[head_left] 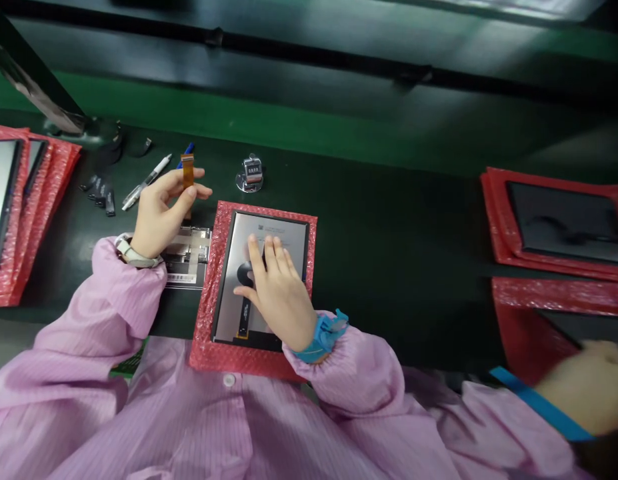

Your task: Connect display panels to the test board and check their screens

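Head view, as I watch from my remote post: the person's left hand (161, 220) is raised above a dark green bench mat (369, 213), thumb and forefinger pressed together in a pinch on an amber ribbon strip (187, 170), which stands upright between them, while the other fingers curl loosely. The right hand (279, 293) lies on the silver back of a screen panel (283, 240), its fingers spread and its palm close over a round black patch (245, 273); it pinches nothing. The screen panel sits on a red bubble-wrap sheet (209, 320) directly before the person. Beside it lies a flat circuit sheet (186, 257), partly under the left wrist. Farther up are a tally counter (250, 175), a white pen (147, 181) and small black strips (101, 197). Red-wrapped panels (19, 200) are stacked at left, more at right (553, 223). A blurred hand (583, 387) at far right belongs to a co-worker. As I judge it, the step in hand is holding the strip ready while steadying the screen panel; the next move calls for a firm pinch and a steady palm.
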### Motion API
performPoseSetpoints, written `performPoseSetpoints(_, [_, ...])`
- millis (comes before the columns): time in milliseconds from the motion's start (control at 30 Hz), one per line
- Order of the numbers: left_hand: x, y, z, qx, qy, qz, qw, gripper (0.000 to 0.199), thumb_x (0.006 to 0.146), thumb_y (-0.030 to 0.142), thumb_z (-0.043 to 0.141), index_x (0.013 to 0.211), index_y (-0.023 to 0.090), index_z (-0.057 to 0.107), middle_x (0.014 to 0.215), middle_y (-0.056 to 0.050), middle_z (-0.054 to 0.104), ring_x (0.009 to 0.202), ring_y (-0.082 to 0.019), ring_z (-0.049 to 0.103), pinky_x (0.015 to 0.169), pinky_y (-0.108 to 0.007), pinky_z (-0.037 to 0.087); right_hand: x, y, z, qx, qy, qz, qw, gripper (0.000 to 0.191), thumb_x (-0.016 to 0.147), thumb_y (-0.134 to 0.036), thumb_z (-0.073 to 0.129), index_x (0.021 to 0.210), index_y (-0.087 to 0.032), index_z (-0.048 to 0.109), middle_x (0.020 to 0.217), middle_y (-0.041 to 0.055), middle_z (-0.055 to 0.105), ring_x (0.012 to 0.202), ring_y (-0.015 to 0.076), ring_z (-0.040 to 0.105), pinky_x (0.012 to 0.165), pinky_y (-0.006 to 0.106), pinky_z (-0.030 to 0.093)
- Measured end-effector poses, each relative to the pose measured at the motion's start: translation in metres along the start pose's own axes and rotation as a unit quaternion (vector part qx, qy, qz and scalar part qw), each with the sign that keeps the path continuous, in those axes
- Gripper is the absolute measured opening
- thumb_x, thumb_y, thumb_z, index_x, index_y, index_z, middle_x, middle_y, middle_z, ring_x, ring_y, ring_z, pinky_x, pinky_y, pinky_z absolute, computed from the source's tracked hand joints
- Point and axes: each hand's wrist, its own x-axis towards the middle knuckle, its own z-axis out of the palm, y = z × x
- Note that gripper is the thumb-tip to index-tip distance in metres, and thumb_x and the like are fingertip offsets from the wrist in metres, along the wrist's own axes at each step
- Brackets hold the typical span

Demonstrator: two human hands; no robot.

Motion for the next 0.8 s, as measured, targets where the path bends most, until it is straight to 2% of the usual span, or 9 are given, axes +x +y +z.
performPoseSetpoints(67, [-0.002, 0.005, 0.000, 0.006, -0.002, -0.007, 1.000, 0.042, 0.097, 0.055, 0.059, 0.105, 0.016, 0.071, 0.092, -0.009, 0.077, 0.083, -0.019, 0.074, 0.062, -0.025, 0.056, -0.001, -0.001, 0.001, 0.001, 0.007, 0.003, 1.000, 0.094, 0.084, -0.048, 0.073, 0.160, -0.009, 0.034, 0.153, 0.0316, 0.042, 0.145, 0.0441, 0.043, 0.116, 0.060, 0.043])
performPoseSetpoints(167, [-0.005, 0.010, -0.001, 0.022, -0.027, 0.017, 0.999, 0.040, 0.100, 0.051, 0.056, 0.088, 0.016, 0.073, 0.085, -0.007, 0.077, 0.078, -0.017, 0.073, 0.071, -0.028, 0.058, -0.001, 0.000, 0.002, 0.005, 0.026, 0.003, 1.000, 0.088, 0.086, -0.044, 0.072, 0.159, -0.010, 0.036, 0.150, 0.0288, 0.048, 0.142, 0.0425, 0.046, 0.115, 0.060, 0.045])
performPoseSetpoints(233, [-0.007, 0.012, -0.001, 0.040, -0.056, 0.037, 0.997, 0.037, 0.100, 0.049, 0.057, 0.091, 0.017, 0.074, 0.087, -0.006, 0.078, 0.080, -0.017, 0.073, 0.080, -0.030, 0.058, -0.001, 0.001, 0.000, 0.024, 0.039, 0.002, 0.999, 0.086, 0.085, -0.041, 0.075, 0.158, -0.011, 0.038, 0.145, 0.0265, 0.053, 0.137, 0.0409, 0.050, 0.113, 0.059, 0.047])
performPoseSetpoints(333, [-0.009, 0.015, -0.001, 0.092, -0.094, 0.058, 0.990, 0.035, 0.099, 0.047, 0.055, 0.104, 0.018, 0.073, 0.087, -0.006, 0.078, 0.085, -0.019, 0.072, 0.087, -0.034, 0.056, 0.000, 0.003, -0.006, 0.085, 0.037, 0.009, 0.996, 0.081, 0.086, -0.036, 0.077, 0.156, -0.016, 0.041, 0.126, 0.0198, 0.064, 0.116, 0.0361, 0.060, 0.100, 0.056, 0.055])
performPoseSetpoints(433, [-0.009, 0.016, 0.001, 0.143, -0.116, 0.118, 0.976, 0.032, 0.100, 0.041, 0.049, 0.095, 0.019, 0.071, 0.076, -0.003, 0.075, 0.084, -0.021, 0.068, 0.099, -0.043, 0.050, 0.001, 0.008, -0.010, 0.193, 0.023, 0.019, 0.981, 0.070, 0.089, -0.029, 0.073, 0.153, -0.020, 0.044, 0.124, 0.0145, 0.062, 0.115, 0.0317, 0.059, 0.100, 0.054, 0.056])
performPoseSetpoints(533, [-0.008, 0.015, 0.002, 0.171, -0.147, 0.165, 0.960, 0.038, 0.102, 0.040, 0.042, 0.082, 0.021, 0.067, 0.075, -0.004, 0.070, 0.079, -0.021, 0.062, 0.102, -0.047, 0.045, 0.005, 0.015, -0.010, 0.360, 0.017, 0.032, 0.932, 0.065, 0.091, -0.022, 0.066, 0.151, -0.023, 0.041, 0.147, 0.0136, 0.046, 0.124, 0.0254, 0.058, 0.101, 0.043, 0.059])
performPoseSetpoints(633, [-0.008, 0.014, 0.003, 0.185, -0.181, 0.189, 0.947, 0.042, 0.103, 0.043, 0.038, 0.082, 0.021, 0.067, 0.078, -0.006, 0.068, 0.082, -0.023, 0.059, 0.100, -0.050, 0.044, 0.008, 0.022, -0.006, 0.508, 0.019, 0.052, 0.860, 0.075, 0.093, -0.031, 0.062, 0.158, -0.028, 0.022, 0.159, 0.0152, 0.033, 0.112, 0.0200, 0.066, 0.088, 0.034, 0.063])
performPoseSetpoints(733, [-0.009, 0.014, 0.005, 0.184, -0.195, 0.194, 0.944, 0.040, 0.102, 0.043, 0.041, 0.084, 0.021, 0.070, 0.075, -0.005, 0.065, 0.081, -0.023, 0.058, 0.102, -0.052, 0.043, 0.011, 0.025, -0.005, 0.578, -0.008, 0.055, 0.814, 0.079, 0.097, -0.045, 0.058, 0.159, -0.029, 0.013, 0.153, 0.0145, 0.046, 0.112, 0.0205, 0.069, 0.092, 0.037, 0.061])
performPoseSetpoints(800, [-0.011, 0.016, 0.008, 0.174, -0.197, 0.167, 0.950, 0.036, 0.098, 0.044, 0.047, 0.085, 0.022, 0.072, 0.073, -0.004, 0.063, 0.080, -0.023, 0.059, 0.105, -0.053, 0.041, 0.012, 0.023, -0.006, 0.598, -0.042, 0.044, 0.799, 0.068, 0.099, -0.054, 0.053, 0.155, -0.025, 0.028, 0.141, 0.0132, 0.058, 0.115, 0.0210, 0.067, 0.102, 0.041, 0.057])
